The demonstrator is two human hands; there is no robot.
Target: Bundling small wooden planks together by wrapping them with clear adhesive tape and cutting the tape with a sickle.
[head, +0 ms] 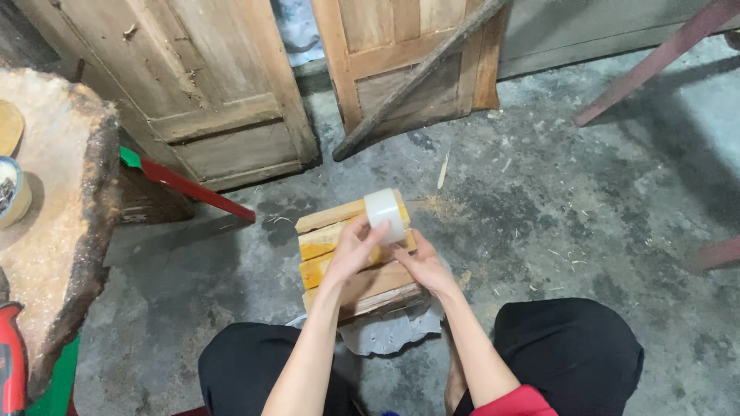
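A roll of clear packing tape is held over a small stack of wooden planks on the concrete floor. My left hand grips the roll from the left and below. My right hand touches the roll's lower right side, fingers against the tape and the top plank. The planks rest partly on a crumpled white plastic sheet. My knees in black trousers frame the stack on both sides.
Two worn wooden doors lean against the back wall, with a grey plank propped across one. A rough stone-topped bench stands at left with a bowl. A red bar lies near it. Wood shavings litter the floor.
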